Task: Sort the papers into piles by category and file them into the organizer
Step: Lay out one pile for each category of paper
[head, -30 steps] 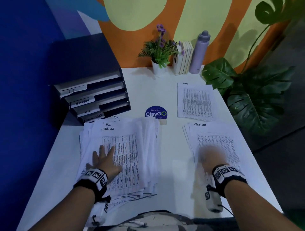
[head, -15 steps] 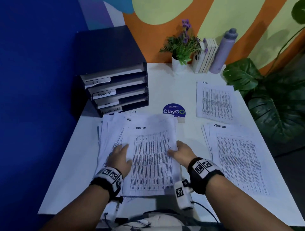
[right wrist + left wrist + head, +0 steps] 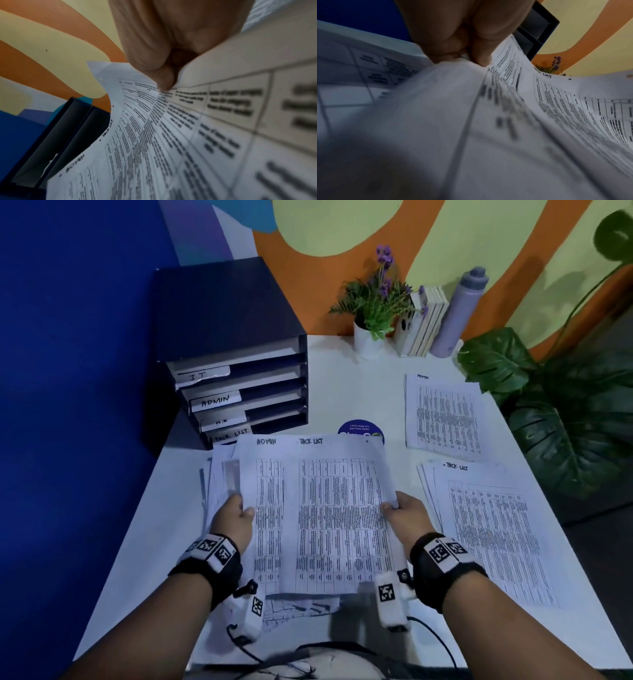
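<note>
While our left hand and right hand pinch opposite edges of the TASK LIST sheet, bare desk separates it from the right-edge piles.

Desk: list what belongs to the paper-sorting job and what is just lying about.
Job: unsorted stack; TASK LIST sheet pinched by left hand and right hand; ADMIN pile; TASK LIST pile; organizer.

Lying about: potted plant; books; bottle; round sticker.

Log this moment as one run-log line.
left hand: holds Admin sheet | right hand: holds Task List sheet | organizer: unfilled
</note>
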`<move>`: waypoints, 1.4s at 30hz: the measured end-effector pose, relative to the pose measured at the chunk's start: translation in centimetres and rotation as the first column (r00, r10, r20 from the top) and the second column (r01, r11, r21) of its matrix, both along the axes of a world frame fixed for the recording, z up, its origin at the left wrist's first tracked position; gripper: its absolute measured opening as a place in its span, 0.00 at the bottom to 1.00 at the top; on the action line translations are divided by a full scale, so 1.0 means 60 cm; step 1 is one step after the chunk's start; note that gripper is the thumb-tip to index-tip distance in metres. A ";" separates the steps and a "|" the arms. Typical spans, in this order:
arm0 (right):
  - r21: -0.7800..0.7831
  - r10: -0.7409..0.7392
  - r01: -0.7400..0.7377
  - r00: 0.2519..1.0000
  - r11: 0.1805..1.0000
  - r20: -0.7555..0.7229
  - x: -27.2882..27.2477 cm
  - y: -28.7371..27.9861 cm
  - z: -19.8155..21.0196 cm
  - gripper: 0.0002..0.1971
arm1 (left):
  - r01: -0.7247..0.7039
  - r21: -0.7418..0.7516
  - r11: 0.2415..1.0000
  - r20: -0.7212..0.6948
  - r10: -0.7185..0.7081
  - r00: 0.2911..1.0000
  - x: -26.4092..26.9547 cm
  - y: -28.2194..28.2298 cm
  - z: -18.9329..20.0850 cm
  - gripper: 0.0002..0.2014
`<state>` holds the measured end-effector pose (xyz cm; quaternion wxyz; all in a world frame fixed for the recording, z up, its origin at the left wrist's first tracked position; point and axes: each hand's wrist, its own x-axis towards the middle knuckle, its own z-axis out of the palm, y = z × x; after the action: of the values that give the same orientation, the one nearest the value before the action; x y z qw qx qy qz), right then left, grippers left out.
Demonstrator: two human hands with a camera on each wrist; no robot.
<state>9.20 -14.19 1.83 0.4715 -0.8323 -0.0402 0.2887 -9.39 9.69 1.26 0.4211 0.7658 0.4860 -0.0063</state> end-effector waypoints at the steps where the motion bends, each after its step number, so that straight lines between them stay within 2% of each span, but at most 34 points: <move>1: 0.009 -0.008 0.008 1.000 1.000 -0.006 0.003 -0.004 0.000 0.05 | 0.005 0.002 1.000 0.002 -0.005 1.000 0.003 0.000 0.003 0.03; 4: 0.060 -0.026 0.026 1.000 0.998 -0.011 0.007 -0.006 0.000 0.05 | 0.030 0.006 1.000 0.049 -0.030 0.998 0.018 -0.011 0.013 0.05; 8: 0.019 0.008 -0.008 1.000 1.000 0.000 0.007 0.007 0.004 0.11 | 0.040 -0.048 0.998 0.150 -0.032 0.988 0.040 -0.034 0.023 0.05; 10: -0.035 0.050 -0.049 0.998 0.998 0.047 0.015 0.006 0.012 0.13 | 0.035 -0.038 0.999 0.158 -0.028 0.987 0.050 -0.035 0.019 0.07; 12: -0.151 0.090 -0.069 0.985 0.986 0.144 0.035 -0.012 0.021 0.10 | 0.023 -0.002 1.000 0.122 -0.022 0.992 0.054 -0.034 0.018 0.08; 13: -0.234 0.106 -0.057 0.974 0.971 0.201 0.047 -0.028 0.028 0.08 | 0.018 0.002 1.000 0.099 -0.018 0.995 0.055 -0.033 0.018 0.05; 15: -0.382 0.105 0.013 0.952 0.924 0.287 0.076 -0.070 0.040 0.09 | 0.005 0.016 1.000 0.037 -0.006 0.999 0.054 -0.035 0.021 0.12; 18: -0.534 0.068 0.115 0.948 0.838 0.311 0.126 -0.151 0.047 0.06 | -0.038 0.015 0.999 -0.004 0.038 0.999 0.051 -0.037 0.016 0.20; 22: -0.646 0.034 0.199 0.944 0.737 0.329 0.187 -0.241 0.046 0.05 | -0.075 0.024 0.997 -0.064 0.076 0.995 0.051 -0.040 0.003 0.22; 25: -0.678 0.044 0.226 0.934 0.699 0.356 0.210 -0.275 0.041 0.02 | -0.108 0.028 0.994 -0.070 0.110 0.991 0.048 -0.045 0.002 0.23; 26: -0.691 0.034 0.251 0.928 0.678 0.371 0.213 -0.282 0.038 0.05 | -0.110 0.028 0.994 -0.068 0.111 0.991 0.049 -0.050 0.003 0.22; 28: -0.733 0.042 0.303 0.910 0.609 0.412 0.208 -0.279 0.033 0.19 | -0.099 0.046 0.994 -0.045 0.101 0.994 0.053 -0.060 0.006 0.19; 29: -0.741 0.081 0.297 0.901 0.602 0.427 0.203 -0.267 0.034 0.26 | -0.094 0.050 0.994 -0.022 0.096 0.995 0.055 -0.065 0.007 0.17; 30: -0.726 0.139 0.259 0.888 0.637 0.439 0.195 -0.246 0.039 0.30 | -0.089 0.045 0.995 0.009 0.089 0.996 0.058 -0.071 0.007 0.16; 32: -0.581 0.234 0.059 0.878 0.812 0.417 0.172 -0.192 0.045 0.29 | -0.062 0.016 0.998 0.062 0.061 0.996 0.063 -0.085 0.012 0.16; 33: -0.434 0.249 -0.086 0.909 0.897 0.334 0.155 -0.161 0.042 0.28 | -0.037 0.001 0.999 0.080 0.037 0.996 0.065 -0.093 0.015 0.15; 34: -0.292 0.266 -0.204 0.945 0.935 0.191 0.134 -0.131 0.040 0.28 | -0.006 -0.012 1.000 0.097 0.007 0.995 0.066 -0.102 0.017 0.14; 35: -0.164 0.269 -0.261 0.963 0.951 0.029 0.112 -0.103 0.036 0.29 | 0.031 -0.024 0.999 0.117 -0.028 0.993 0.066 -0.110 0.019 0.13; 36: -0.098 0.258 -0.267 0.961 0.959 -0.098 0.093 -0.079 0.028 0.29 | 0.069 -0.031 0.997 0.136 -0.064 0.989 0.067 -0.117 0.020 0.12; 37: -0.064 0.244 -0.256 0.957 0.964 -0.156 0.078 -0.062 0.017 0.29 | 0.103 -0.031 0.994 0.149 -0.097 0.984 0.067 -0.120 0.019 0.10; 39: -0.038 0.206 -0.212 0.970 0.976 -0.128 0.059 -0.038 0.001 0.18 | 0.128 0.011 0.992 0.140 -0.128 0.982 0.063 -0.115 0.015 0.09; 40: -0.041 0.178 -0.182 0.980 0.982 -0.091 0.052 -0.030 -0.004 0.13 | 0.138 0.078 0.987 0.082 -0.145 0.986 0.058 -0.104 0.007 0.10; 42: -0.051 0.159 -0.162 0.986 0.985 -0.053 0.041 -0.022 -0.014 0.12 | 0.253 0.241 0.937 -0.214 -0.202 0.956 0.034 -0.076 -0.013 0.19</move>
<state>11.65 -15.53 1.02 0.4244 -0.8318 -0.0877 0.3470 -7.34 5.14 0.50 0.2636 0.8626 0.4274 -0.0613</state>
